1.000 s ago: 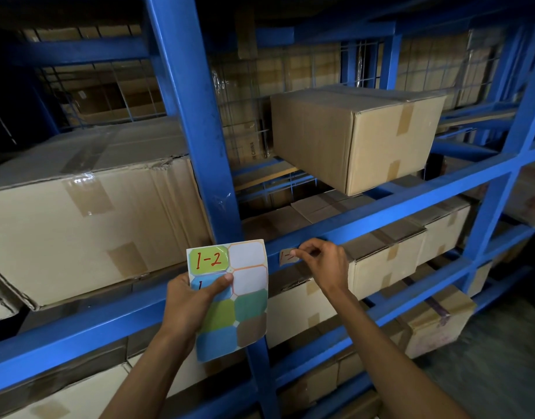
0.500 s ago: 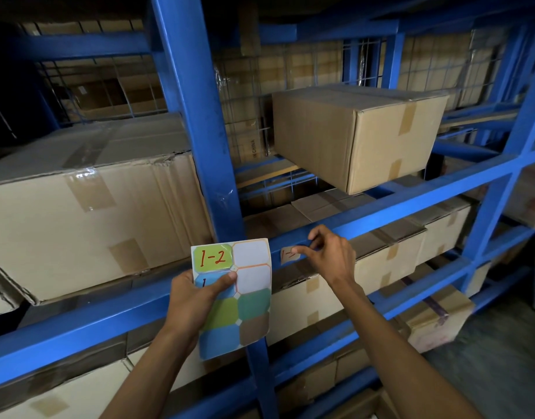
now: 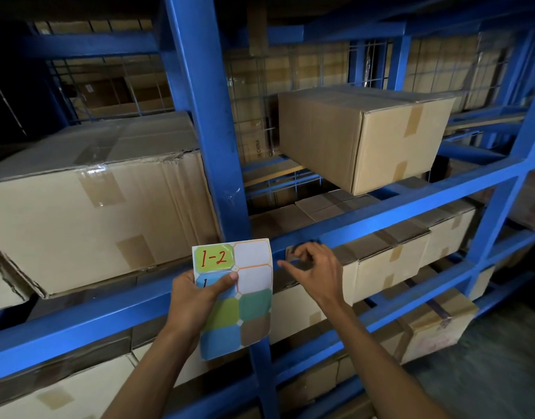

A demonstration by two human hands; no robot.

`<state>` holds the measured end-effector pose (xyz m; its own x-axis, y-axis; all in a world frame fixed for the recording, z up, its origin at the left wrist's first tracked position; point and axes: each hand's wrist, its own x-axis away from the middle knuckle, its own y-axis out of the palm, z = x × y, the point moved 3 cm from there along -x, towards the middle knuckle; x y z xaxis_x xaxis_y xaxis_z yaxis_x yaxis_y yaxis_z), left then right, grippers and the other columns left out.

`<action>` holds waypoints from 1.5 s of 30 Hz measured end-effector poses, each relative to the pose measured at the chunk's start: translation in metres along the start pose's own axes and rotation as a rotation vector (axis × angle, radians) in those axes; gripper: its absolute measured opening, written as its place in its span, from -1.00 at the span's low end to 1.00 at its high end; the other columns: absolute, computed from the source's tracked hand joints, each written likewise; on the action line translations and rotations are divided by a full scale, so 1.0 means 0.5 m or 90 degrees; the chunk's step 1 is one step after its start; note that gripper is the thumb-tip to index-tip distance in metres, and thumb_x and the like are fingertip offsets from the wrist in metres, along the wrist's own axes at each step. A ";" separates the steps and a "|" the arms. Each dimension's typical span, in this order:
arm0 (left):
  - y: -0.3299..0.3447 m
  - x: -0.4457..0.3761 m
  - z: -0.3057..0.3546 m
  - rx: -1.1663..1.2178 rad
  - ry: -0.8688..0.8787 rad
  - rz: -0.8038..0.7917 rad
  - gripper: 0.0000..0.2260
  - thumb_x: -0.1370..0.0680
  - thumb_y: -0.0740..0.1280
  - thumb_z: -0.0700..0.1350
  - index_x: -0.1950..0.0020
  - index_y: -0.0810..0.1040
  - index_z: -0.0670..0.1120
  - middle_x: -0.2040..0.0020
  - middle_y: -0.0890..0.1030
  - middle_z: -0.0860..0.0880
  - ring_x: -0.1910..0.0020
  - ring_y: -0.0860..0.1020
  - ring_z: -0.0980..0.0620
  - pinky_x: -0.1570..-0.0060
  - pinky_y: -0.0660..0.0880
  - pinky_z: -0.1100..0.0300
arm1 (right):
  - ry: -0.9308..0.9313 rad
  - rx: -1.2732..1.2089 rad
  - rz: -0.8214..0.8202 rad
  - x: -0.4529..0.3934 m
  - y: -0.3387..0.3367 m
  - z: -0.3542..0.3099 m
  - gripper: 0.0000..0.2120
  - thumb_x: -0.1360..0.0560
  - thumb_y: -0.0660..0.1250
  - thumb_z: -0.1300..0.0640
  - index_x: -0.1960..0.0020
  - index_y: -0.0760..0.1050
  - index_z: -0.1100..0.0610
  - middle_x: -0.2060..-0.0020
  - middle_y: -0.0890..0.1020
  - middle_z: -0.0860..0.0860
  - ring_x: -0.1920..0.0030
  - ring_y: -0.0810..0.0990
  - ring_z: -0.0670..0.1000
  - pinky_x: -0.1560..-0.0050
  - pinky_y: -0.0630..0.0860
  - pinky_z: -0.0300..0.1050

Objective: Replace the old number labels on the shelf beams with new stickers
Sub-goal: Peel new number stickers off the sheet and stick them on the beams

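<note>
A large cardboard box (image 3: pixel 87 213) sat on the left shelf beside the blue post (image 3: pixel 211 140); the left hand (image 3: pixel 196 300) held a sticker sheet (image 3: pixel 234 297) upright – grip closed on it, thumb across a blue sticker, the green one above marked "1-2"; the right hand (image 3: pixel 316 272) pinched the old label (image 3: pixel 291 253) on the beam (image 3: pixel 381 211); whether the label was peeling off could not be told – a smaller box (image 3: pixel 363 137) stood above.
</note>
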<state>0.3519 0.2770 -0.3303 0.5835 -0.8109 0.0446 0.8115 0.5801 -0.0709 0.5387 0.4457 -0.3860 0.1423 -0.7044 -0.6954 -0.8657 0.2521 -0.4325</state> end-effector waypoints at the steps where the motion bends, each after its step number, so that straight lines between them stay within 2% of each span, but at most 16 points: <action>1: -0.001 0.001 0.000 0.001 -0.001 0.001 -0.74 -0.38 0.54 -0.10 -0.03 0.64 -0.10 0.15 0.75 -0.02 0.25 0.73 0.02 0.39 0.60 0.16 | 0.005 0.009 0.002 0.004 0.004 -0.005 -0.66 -0.30 0.54 -0.22 0.21 0.54 0.01 0.32 0.52 -0.17 0.23 0.43 -0.17 0.28 0.31 -0.40; 3: -0.002 0.003 0.001 -0.002 -0.001 0.000 -0.73 -0.39 0.53 -0.10 -0.05 0.64 -0.10 0.13 0.75 -0.03 0.24 0.73 0.00 0.37 0.61 0.15 | 0.015 0.014 0.008 0.009 0.012 -0.011 -0.73 -0.34 0.55 -0.13 0.19 0.57 0.03 0.31 0.55 -0.15 0.23 0.46 -0.18 0.26 0.35 -0.37; 7: -0.005 0.004 0.002 -0.008 -0.001 0.004 -0.73 -0.40 0.53 -0.08 -0.05 0.62 -0.09 0.07 0.73 -0.06 0.17 0.72 -0.04 0.30 0.62 0.09 | 0.052 -0.001 0.011 0.014 0.020 -0.018 -0.88 -0.42 0.51 0.05 0.11 0.64 0.08 0.25 0.64 -0.06 0.19 0.55 -0.08 0.23 0.56 -0.15; 15: -0.002 0.006 0.006 -0.006 -0.005 0.004 -0.71 -0.40 0.52 -0.09 -0.08 0.61 -0.10 0.06 0.72 -0.06 0.17 0.71 -0.02 0.34 0.59 0.15 | 0.047 -0.015 0.070 0.032 0.017 -0.033 -0.91 -0.37 0.52 0.23 0.22 0.61 0.16 0.20 0.66 0.00 0.14 0.59 0.01 0.18 0.57 -0.10; 22: -0.002 0.004 0.006 -0.005 -0.001 0.007 -0.76 -0.39 0.53 -0.09 -0.02 0.62 -0.06 0.10 0.73 -0.01 0.26 0.72 0.04 0.40 0.59 0.19 | 0.086 -0.035 0.092 0.046 0.028 -0.036 -0.89 -0.33 0.55 0.26 0.20 0.64 0.20 0.03 0.69 0.06 -0.03 0.63 0.05 -0.02 0.50 -0.21; 25: -0.005 0.002 0.005 -0.003 -0.001 0.008 -0.78 -0.39 0.53 -0.09 0.00 0.62 -0.05 0.11 0.73 -0.01 0.27 0.72 0.05 0.41 0.58 0.20 | 0.107 -0.036 0.087 0.044 0.033 -0.040 -0.89 -0.33 0.55 0.24 0.19 0.63 0.19 0.01 0.67 0.06 -0.04 0.61 0.04 0.00 0.50 -0.21; 30: -0.009 0.000 0.005 -0.016 0.005 0.006 -0.69 -0.40 0.53 -0.07 -0.10 0.61 -0.10 0.05 0.73 -0.04 0.19 0.72 0.01 0.38 0.59 0.20 | 0.131 -0.061 0.131 0.055 0.032 -0.050 -0.84 -0.31 0.54 0.24 0.25 0.55 0.15 0.10 0.64 0.02 0.02 0.58 0.01 0.09 0.57 -0.09; 33: -0.011 0.001 0.006 -0.015 0.006 0.007 -0.70 -0.40 0.52 -0.07 -0.10 0.61 -0.10 0.04 0.73 -0.05 0.18 0.71 0.00 0.37 0.59 0.18 | 0.165 -0.082 0.155 0.065 0.033 -0.058 -0.82 -0.29 0.53 0.25 0.27 0.52 0.14 0.12 0.63 0.00 0.04 0.57 0.01 0.11 0.55 -0.10; 37: -0.013 0.001 0.008 -0.010 0.017 0.004 -0.75 -0.40 0.52 -0.08 -0.04 0.61 -0.06 0.08 0.72 -0.01 0.27 0.71 0.08 0.45 0.57 0.26 | 0.192 -0.083 0.157 0.062 0.039 -0.070 -0.81 -0.30 0.53 0.26 0.28 0.51 0.14 0.11 0.63 0.01 0.02 0.57 0.03 0.11 0.40 -0.30; 42: -0.016 -0.001 0.008 -0.006 0.023 0.003 -0.81 -0.40 0.52 -0.08 0.05 0.59 0.00 0.15 0.70 0.06 0.33 0.70 0.16 0.49 0.54 0.30 | 0.190 -0.072 0.149 0.052 0.047 -0.082 -0.83 -0.30 0.53 0.26 0.28 0.53 0.15 0.07 0.63 0.02 -0.02 0.57 0.04 0.10 0.44 -0.22; 45: -0.018 -0.002 0.011 0.002 0.028 -0.001 -0.83 -0.40 0.52 -0.09 0.07 0.59 0.01 0.26 0.72 0.10 0.34 0.69 0.17 0.52 0.53 0.31 | 0.194 -0.077 0.149 0.048 0.053 -0.082 -0.83 -0.30 0.54 0.25 0.28 0.54 0.15 0.03 0.62 0.01 -0.04 0.57 0.02 0.09 0.45 -0.22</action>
<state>0.3443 0.2732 -0.3244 0.5807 -0.8141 0.0001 0.8122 0.5793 -0.0681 0.4995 0.4082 -0.3907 -0.1992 -0.8061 -0.5572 -0.9105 0.3625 -0.1990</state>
